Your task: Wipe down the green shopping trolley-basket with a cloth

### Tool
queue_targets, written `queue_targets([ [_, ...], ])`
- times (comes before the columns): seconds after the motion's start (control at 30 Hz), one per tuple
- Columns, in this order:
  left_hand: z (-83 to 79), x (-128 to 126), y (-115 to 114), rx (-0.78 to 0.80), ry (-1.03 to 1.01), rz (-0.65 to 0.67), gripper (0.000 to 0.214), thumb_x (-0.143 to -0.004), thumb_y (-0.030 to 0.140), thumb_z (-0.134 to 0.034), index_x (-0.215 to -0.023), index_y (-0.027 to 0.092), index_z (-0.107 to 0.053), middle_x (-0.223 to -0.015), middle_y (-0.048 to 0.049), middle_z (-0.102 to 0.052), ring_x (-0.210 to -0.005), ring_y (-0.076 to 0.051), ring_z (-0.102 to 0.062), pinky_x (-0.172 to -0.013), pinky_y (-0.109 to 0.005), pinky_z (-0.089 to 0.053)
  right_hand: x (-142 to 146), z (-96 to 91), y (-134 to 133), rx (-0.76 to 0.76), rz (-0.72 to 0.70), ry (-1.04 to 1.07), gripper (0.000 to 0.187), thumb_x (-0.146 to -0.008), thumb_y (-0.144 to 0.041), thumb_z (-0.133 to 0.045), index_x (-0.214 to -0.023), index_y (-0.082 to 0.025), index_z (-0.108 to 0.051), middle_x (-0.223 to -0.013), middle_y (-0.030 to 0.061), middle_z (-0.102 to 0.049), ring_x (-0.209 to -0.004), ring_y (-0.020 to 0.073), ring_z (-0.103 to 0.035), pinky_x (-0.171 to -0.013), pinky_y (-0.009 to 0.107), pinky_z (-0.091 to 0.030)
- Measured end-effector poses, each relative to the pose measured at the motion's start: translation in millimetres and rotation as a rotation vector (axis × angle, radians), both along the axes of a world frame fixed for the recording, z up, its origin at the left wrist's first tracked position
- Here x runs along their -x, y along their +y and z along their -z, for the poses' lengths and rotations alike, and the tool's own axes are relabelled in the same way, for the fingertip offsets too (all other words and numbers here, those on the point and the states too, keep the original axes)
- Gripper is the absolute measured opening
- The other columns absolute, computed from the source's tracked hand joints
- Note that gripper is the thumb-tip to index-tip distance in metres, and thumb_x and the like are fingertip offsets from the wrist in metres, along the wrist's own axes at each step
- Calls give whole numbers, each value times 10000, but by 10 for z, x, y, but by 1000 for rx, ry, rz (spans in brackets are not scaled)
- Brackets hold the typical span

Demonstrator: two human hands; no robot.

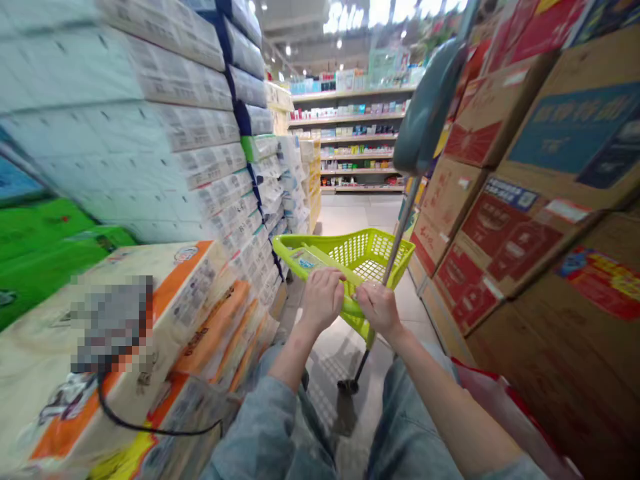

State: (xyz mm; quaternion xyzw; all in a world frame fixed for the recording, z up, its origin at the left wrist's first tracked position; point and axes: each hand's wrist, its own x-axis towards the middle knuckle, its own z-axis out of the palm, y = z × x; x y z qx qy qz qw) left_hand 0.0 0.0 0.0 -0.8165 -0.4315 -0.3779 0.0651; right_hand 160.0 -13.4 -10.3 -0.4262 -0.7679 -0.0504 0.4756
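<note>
Ahead of me is a lime-green plastic shopping basket with lattice walls, above the floor. My left hand is closed over its near rim, palm down. My right hand is closed at the same rim, a little to the right, beside a slanting metal pole. I cannot make out whether its fingers also touch the pole. A blue-grey plastic piece sits on the pole higher up. Below the basket, a dark rod runs down to a small black wheel-like foot.
Tall stacks of wrapped tissue packs line the left. A pixelated grey object with a black cable lies on nearer packs. Cardboard cartons are piled along the right. Stocked shelves stand beyond the tiled aisle.
</note>
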Motion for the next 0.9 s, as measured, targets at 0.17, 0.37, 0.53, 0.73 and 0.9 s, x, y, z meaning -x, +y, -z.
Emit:
queue_targets([
  [0.17, -60, 111, 72, -19, 55, -63, 267, -924, 205, -362, -1001, 216, -618, -1244, -32, -605, -1259, -196, -452, -1140, -454, -223, -89, -100, -104, 141, 20, -137, 493, -977, -307, -262, -602, -177, -555, -591, 42, -590, -605, 127, -563, -607, 233, -386],
  [0.37, -43, 47, 71, -4, 41, -114, 277, -910, 186, -366, -1024, 211, -617, -1246, -41, -605, -1253, -203, -454, -1122, -443, -256, 294, -414, -196, 481, 445, -469, 430, -961, -273, -329, -793, -119, -694, -779, 147, -706, -739, 212, -667, -639, 279, -446],
  [0.53, -36, 50, 76, -12, 40, -102, 270, -902, 174, -368, -1006, 208, -614, -1239, -38, -606, -1249, -198, -456, -1126, -438, -248, 480, -559, -15, 660, 459, -543, 389, -948, -286, -360, -877, -145, -715, -843, 154, -720, -810, 218, -691, -681, 277, -475],
  [0.73, -21, 53, 83, -19, 15, -97, 260, -908, 184, -374, -996, 212, -618, -1223, -34, -611, -1235, -197, -464, -1117, -427, -259, 420, -465, -104, 542, 445, -490, 471, -973, -352, -283, -867, -144, -692, -783, 136, -699, -750, 202, -662, -691, 286, -464],
  [0.9, -12, 44, 75, -25, 2, -93, 270, -911, 180, -363, -1007, 211, -613, -1227, -40, -609, -1241, -198, -460, -1115, -433, -263, 425, -121, -450, 52, 415, -309, 334, -950, -335, -389, -1116, -166, -624, -1067, 117, -653, -1053, 243, -555, -953, 396, -387],
])
